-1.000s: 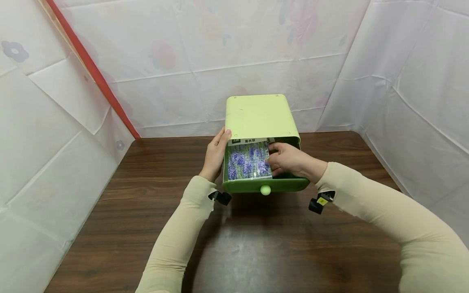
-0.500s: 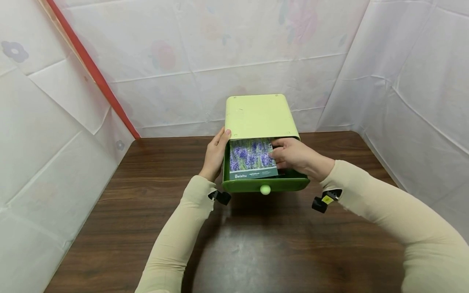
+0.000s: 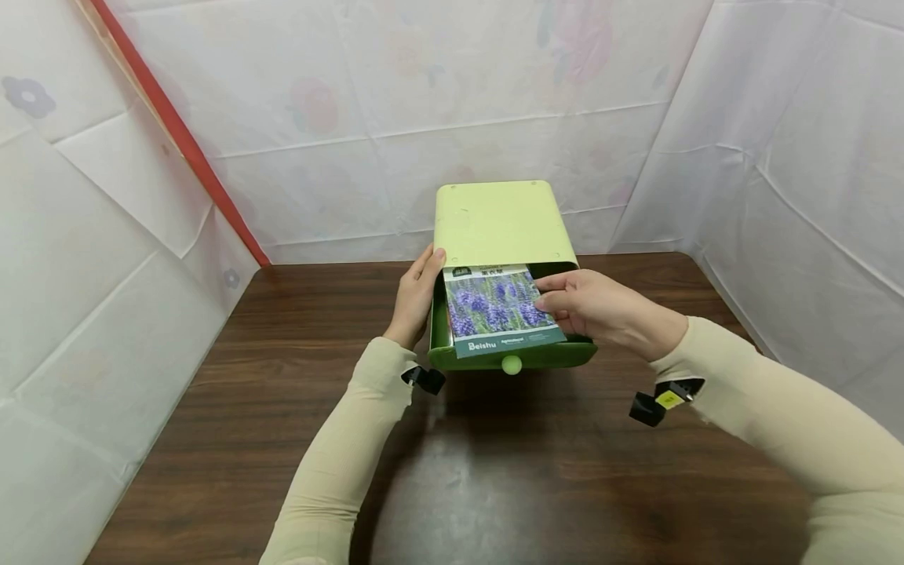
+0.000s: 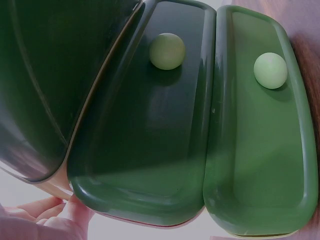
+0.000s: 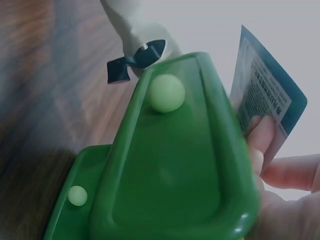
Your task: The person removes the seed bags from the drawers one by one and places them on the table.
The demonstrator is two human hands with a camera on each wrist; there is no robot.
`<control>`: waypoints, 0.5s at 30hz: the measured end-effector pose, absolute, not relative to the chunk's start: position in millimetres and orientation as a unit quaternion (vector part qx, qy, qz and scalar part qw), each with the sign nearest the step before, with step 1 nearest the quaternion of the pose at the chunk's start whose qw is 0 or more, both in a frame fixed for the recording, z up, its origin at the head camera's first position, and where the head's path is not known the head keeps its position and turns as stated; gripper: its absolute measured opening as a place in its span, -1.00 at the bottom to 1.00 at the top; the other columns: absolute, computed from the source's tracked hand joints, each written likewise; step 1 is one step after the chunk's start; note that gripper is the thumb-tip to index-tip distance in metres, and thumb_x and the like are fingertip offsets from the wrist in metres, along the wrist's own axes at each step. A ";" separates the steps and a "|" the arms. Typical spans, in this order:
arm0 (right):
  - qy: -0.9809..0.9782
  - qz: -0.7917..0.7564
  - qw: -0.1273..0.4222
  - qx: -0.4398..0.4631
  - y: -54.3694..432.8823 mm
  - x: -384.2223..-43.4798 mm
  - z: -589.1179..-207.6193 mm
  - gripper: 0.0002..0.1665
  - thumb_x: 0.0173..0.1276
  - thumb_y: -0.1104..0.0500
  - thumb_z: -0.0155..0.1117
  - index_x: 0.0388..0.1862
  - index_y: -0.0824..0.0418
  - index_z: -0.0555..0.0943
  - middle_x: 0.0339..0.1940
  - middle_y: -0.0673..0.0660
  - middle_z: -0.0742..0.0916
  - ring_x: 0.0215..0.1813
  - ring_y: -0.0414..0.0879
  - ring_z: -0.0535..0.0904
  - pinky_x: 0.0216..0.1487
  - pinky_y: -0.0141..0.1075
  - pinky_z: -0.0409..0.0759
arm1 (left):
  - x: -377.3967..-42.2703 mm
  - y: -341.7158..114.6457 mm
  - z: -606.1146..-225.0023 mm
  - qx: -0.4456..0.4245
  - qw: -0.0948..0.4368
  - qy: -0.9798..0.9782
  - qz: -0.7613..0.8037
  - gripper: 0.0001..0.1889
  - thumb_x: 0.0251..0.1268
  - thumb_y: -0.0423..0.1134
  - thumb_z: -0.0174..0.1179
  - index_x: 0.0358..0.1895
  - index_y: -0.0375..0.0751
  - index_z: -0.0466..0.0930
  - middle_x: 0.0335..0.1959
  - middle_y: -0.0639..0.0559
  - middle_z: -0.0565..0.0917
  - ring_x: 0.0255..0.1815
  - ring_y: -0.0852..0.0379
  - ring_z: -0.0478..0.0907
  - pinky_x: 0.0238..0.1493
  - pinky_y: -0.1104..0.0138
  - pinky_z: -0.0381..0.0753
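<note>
My right hand (image 3: pixel 600 310) pinches a lavender seed packet (image 3: pixel 497 310) by its right edge, thumb on the printed front. The packet slants over the pulled-out top drawer (image 3: pixel 558 357) of a green drawer unit (image 3: pixel 501 224), its lower edge overlapping the drawer front and its top edge close to the opening. The right wrist view shows the packet's text-covered back (image 5: pixel 265 90) with fingertips against it. My left hand (image 3: pixel 415 300) rests along the unit's left side, thumb at the upper front corner; in the left wrist view its fingers (image 4: pixel 75 215) touch the side wall.
Two lower drawers, the middle one (image 4: pixel 150 125) and the bottom one (image 4: pixel 265 140), are closed, each with a pale round knob. The unit stands on a dark wooden table (image 3: pixel 318 353) near a white sheeted back wall (image 3: pixel 304 180). Black wrist cameras (image 3: pixel 427 380) sit on both arms.
The right hand has moved right and toward me, drawing the packet up and forward out of the drawer; the packet has turned slightly and its lower printed band now shows. The left hand stays put.
</note>
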State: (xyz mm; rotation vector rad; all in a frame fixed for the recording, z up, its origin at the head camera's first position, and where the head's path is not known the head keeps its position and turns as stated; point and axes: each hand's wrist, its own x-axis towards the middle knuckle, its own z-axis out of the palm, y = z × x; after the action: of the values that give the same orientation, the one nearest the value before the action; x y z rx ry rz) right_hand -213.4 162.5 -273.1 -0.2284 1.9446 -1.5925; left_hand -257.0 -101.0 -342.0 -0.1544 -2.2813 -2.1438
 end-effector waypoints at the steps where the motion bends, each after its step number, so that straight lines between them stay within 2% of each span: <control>1: 0.732 -0.601 0.308 -0.091 164.7 -210.5 -271.8 -0.22 0.52 0.26 0.03 0.58 0.37 -0.05 -0.52 -0.10 0.39 -0.47 -0.25 0.22 -0.30 -0.39 0.34 | -254.0 -100.3 -338.7 -0.051 0.004 -0.728 -0.684 -0.35 0.54 0.13 -0.10 0.57 0.04 0.05 0.60 0.07 0.08 0.59 0.08 0.04 0.52 0.17 0.21; 4: 0.725 -0.600 0.321 -0.104 170.0 -202.5 -268.2 -0.21 0.51 0.24 0.06 0.58 0.37 -0.03 -0.43 -0.13 0.61 -0.40 -0.30 0.43 -0.26 -0.42 0.50 | -249.0 -99.6 -333.3 -0.054 0.006 -0.731 -0.681 -0.36 0.55 0.12 -0.11 0.57 0.01 0.05 0.59 0.05 0.08 0.60 0.07 0.03 0.53 0.16 0.19; 7: 0.723 -0.598 0.329 -0.110 174.1 -195.7 -264.6 -0.21 0.50 0.23 0.09 0.57 0.36 0.01 -0.11 -0.01 0.75 -0.22 -0.27 0.65 -0.15 -0.38 0.67 | -253.8 -100.9 -338.4 -0.056 0.009 -0.734 -0.677 -0.35 0.54 0.13 -0.11 0.57 0.01 0.04 0.59 0.06 0.08 0.61 0.07 0.00 0.55 0.15 0.15; 8: 0.724 -0.597 0.328 -0.111 175.2 -193.7 -263.4 -0.22 0.49 0.23 0.10 0.57 0.36 0.03 -0.10 0.00 0.76 -0.18 -0.24 0.68 -0.13 -0.35 0.69 | -257.0 -101.6 -341.8 -0.056 0.010 -0.735 -0.676 -0.35 0.54 0.14 -0.11 0.57 0.03 0.04 0.59 0.08 0.08 0.61 0.09 0.00 0.55 0.16 0.15; 10: 0.733 -0.588 0.322 -0.115 178.0 -189.6 -260.8 -0.22 0.48 0.22 0.12 0.56 0.36 0.06 -0.36 -0.08 0.73 -0.33 -0.29 0.63 -0.28 -0.43 0.64 | -264.1 -102.7 -349.2 -0.056 0.011 -0.730 -0.681 -0.34 0.52 0.16 -0.09 0.57 0.06 0.05 0.59 0.10 0.08 0.60 0.11 0.01 0.54 0.17 0.16; 12: 0.744 -0.578 0.312 -0.121 181.1 -185.9 -257.9 -0.22 0.47 0.20 0.14 0.55 0.36 0.10 -0.59 -0.15 0.62 -0.52 -0.33 0.48 -0.46 -0.48 0.48 | -270.0 -103.4 -356.2 -0.056 0.011 -0.720 -0.691 -0.34 0.50 0.18 -0.06 0.56 0.12 0.06 0.59 0.15 0.09 0.59 0.14 0.05 0.53 0.19 0.20; 13: 0.742 -0.580 0.312 -0.124 182.4 -184.3 -256.2 -0.23 0.47 0.19 0.15 0.54 0.36 0.10 -0.60 -0.16 0.62 -0.52 -0.33 0.47 -0.47 -0.49 0.46 | -271.0 -103.5 -357.9 -0.055 0.012 -0.718 -0.693 -0.34 0.48 0.20 -0.05 0.55 0.16 0.07 0.58 0.17 0.10 0.57 0.16 0.07 0.52 0.21 0.22; 14: 0.739 -0.584 0.310 -0.128 184.3 -182.9 -254.6 -0.23 0.47 0.19 0.15 0.54 0.37 0.11 -0.62 -0.16 0.62 -0.54 -0.34 0.43 -0.52 -0.49 0.38 | -271.6 -103.7 -359.1 -0.055 0.012 -0.714 -0.698 -0.35 0.47 0.22 -0.05 0.54 0.19 0.09 0.57 0.19 0.12 0.53 0.11 0.17 0.48 0.19 0.28; 15: 0.732 -0.592 0.310 -0.132 186.0 -181.9 -253.1 -0.25 0.48 0.20 0.15 0.53 0.38 0.12 -0.61 -0.14 0.63 -0.54 -0.34 0.45 -0.52 -0.50 0.40 | -272.0 -103.7 -359.9 -0.054 0.013 -0.711 -0.701 -0.35 0.46 0.24 -0.04 0.54 0.22 0.10 0.56 0.20 0.14 0.46 0.01 0.28 0.42 0.16 0.37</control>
State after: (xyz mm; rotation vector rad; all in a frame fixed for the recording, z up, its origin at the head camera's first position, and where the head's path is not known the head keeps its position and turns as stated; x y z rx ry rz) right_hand -181.9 186.0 -253.1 -0.3474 1.9341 -1.5646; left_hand -272.0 -103.7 -359.9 -0.1694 -2.2154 -2.1849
